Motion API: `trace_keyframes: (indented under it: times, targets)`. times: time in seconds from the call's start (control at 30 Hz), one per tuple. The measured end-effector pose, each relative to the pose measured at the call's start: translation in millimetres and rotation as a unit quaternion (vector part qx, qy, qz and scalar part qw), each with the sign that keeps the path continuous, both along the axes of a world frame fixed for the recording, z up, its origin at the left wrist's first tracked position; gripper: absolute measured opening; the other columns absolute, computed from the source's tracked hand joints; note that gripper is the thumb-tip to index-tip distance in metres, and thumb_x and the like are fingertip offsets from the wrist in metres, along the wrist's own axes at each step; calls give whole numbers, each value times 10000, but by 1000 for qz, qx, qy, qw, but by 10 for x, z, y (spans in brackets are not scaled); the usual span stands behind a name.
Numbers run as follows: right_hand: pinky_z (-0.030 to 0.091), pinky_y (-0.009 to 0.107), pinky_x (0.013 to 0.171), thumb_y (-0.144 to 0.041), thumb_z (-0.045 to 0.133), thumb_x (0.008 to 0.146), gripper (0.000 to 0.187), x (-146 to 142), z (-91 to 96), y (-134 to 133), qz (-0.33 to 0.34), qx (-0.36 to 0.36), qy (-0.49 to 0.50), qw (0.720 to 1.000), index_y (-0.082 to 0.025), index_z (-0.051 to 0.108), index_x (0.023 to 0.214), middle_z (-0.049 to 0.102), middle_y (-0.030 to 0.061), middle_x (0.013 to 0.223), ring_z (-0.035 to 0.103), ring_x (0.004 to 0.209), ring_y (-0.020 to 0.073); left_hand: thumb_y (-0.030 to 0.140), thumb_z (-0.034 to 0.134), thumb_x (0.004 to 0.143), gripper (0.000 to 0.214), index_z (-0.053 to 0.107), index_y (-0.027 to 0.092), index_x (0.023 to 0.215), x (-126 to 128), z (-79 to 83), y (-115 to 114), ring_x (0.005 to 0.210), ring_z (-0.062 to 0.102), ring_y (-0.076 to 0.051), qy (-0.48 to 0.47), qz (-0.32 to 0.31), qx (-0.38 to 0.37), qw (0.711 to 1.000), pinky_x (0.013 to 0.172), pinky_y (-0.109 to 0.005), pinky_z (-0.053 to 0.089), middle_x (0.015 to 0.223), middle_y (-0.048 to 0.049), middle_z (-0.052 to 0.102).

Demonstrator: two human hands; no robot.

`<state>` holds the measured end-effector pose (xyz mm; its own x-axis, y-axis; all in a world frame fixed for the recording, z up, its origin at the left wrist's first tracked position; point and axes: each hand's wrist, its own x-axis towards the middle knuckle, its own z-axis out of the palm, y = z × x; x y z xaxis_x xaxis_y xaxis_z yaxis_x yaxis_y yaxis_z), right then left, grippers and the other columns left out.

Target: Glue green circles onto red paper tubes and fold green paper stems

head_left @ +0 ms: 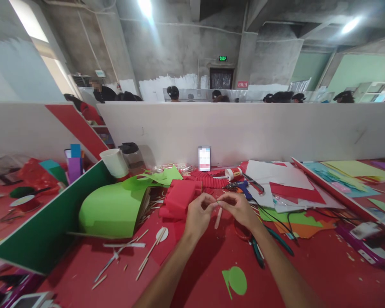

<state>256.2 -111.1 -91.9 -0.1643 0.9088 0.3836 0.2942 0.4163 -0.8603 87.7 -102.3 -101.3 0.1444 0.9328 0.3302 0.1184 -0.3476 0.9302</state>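
Note:
My left hand [201,216] and my right hand [239,209] meet fingertip to fingertip above the middle of the red table. Both are closed in a pinch on something small and thin, too tiny to make out. Just below the fingertips lies a short pale strip [218,218]. A bundle of red rolled paper [179,196] sits to the left of my left hand. Pliers with dark green handles [258,252] lie partly hidden by my right forearm. Beyond my right hand rests a blue glue gun [243,186].
A curved light-green sheet [111,209] stands at left beside a green divider [51,226]. Loose sticks [150,254] and a green disc [238,280] lie nearer. A lit phone [204,159] leans at the back. Paper sheets [285,179] and cables are at right.

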Motion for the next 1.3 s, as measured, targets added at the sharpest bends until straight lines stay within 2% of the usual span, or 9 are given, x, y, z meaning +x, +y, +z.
trace_keyframes:
  times: [0.13,0.23,0.4,0.7,0.87,1.1,1.3]
  targets:
    - [502,277,713,-284,644,814,117,-10,-28,12,-24,-11,8,1000,-180,697,825,707,32,808,650,751,183,286,599,835,123,665,212,907,-11,-15,-7,805,644,-179,48,-23,50,997,745,-266,483,882,-41,708]
    - [511,298,760,-318,650,812,161,4,-48,39,-14,-34,33,999,-178,696,877,716,48,861,662,801,198,263,615,822,158,694,244,958,-23,-14,-7,859,660,-200,87,-20,79,993,791,-282,484,954,-51,726]
    - [513,318,825,-341,710,768,251,16,-28,48,22,-53,73,996,-179,696,960,721,65,955,667,899,214,295,605,835,177,695,226,971,-27,19,-14,857,681,-206,53,-27,34,998,781,-285,508,944,-52,738]
    - [522,310,775,-368,687,786,224,20,-40,49,-14,-31,80,996,-178,696,904,717,58,922,665,830,200,360,606,840,211,651,167,913,-24,47,-10,843,664,-192,-26,-81,-17,996,771,-276,517,893,-64,712]
    - [535,320,756,-389,696,781,255,122,-17,63,-45,-21,68,996,-190,715,940,725,57,920,671,818,211,360,645,799,229,662,157,903,-48,119,-11,784,662,-187,-70,-54,-39,995,727,-278,533,855,-61,714]
    - [549,363,782,-406,724,749,275,258,14,71,-77,-13,59,995,-200,749,930,748,61,906,689,834,240,388,637,814,289,685,151,972,-163,180,7,737,677,-193,-66,-15,-28,997,706,-300,553,857,-70,727]
    - [557,360,754,-398,724,742,265,361,19,91,-103,-11,55,993,-202,758,917,759,64,913,695,848,250,411,633,816,269,644,163,921,-248,364,-66,646,666,-166,-54,29,1,998,623,-265,560,751,-32,697]
